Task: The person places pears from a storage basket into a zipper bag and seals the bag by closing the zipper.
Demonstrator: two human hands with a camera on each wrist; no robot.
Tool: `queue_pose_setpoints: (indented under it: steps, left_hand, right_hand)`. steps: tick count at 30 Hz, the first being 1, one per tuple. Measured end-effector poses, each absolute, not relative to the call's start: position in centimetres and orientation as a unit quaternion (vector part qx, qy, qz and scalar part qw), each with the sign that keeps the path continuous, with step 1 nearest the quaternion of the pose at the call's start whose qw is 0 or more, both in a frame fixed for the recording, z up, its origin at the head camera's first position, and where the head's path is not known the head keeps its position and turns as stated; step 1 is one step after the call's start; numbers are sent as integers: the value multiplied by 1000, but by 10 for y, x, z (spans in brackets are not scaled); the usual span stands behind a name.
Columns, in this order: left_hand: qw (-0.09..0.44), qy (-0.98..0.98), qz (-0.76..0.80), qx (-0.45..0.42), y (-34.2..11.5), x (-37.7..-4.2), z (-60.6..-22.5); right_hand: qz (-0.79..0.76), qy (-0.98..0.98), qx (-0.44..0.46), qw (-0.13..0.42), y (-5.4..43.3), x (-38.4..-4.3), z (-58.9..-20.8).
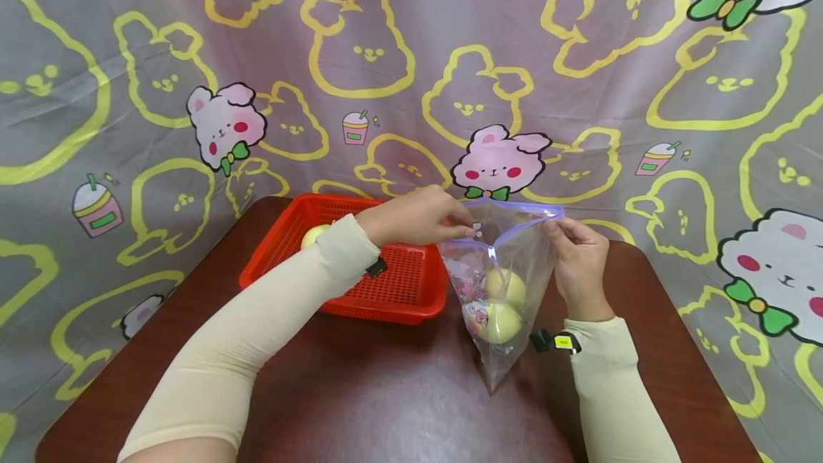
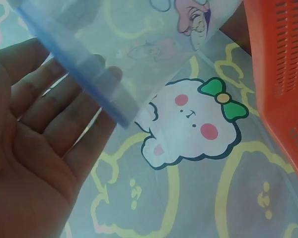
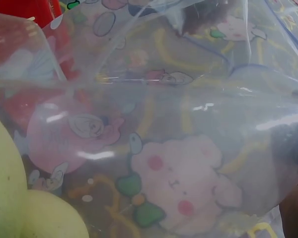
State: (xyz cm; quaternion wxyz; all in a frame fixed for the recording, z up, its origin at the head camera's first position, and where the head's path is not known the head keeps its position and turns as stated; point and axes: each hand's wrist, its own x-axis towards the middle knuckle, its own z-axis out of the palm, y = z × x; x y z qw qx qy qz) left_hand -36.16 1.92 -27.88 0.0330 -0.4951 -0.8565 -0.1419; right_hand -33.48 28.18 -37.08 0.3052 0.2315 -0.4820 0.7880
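A clear zip bag (image 1: 540,263) with a purple-blue rim hangs with its mouth spread. Inside it two round pale yellow-green fruits (image 1: 504,306) lie one above the other; part of them shows at the left of the right wrist view. My right hand (image 1: 581,256) pinches the bag's right rim corner between thumb and fingers. At the left side of the mouth is my left hand (image 1: 424,216). Its fingers (image 2: 64,104) stretch out loosely, their tips behind the bag's rim in the left wrist view, and no fruit shows in it.
Left of the bag a red perforated plastic basket (image 1: 418,313) stands on the dark brown table (image 1: 398,384). Another pale yellow-green fruit (image 1: 313,236) sits in it, partly behind my left sleeve. A grey cartoon-print cloth (image 1: 411,41) hangs around the table's back and sides.
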Motion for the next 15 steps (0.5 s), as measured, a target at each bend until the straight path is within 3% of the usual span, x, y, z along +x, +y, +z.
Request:
queue_pose_setpoints:
  steps: [15]
  left_hand:
    - [65,-856,-185,-478,-14,-363,-274]
  right_hand:
    - [793,-468,254,294,281,-331,-368]
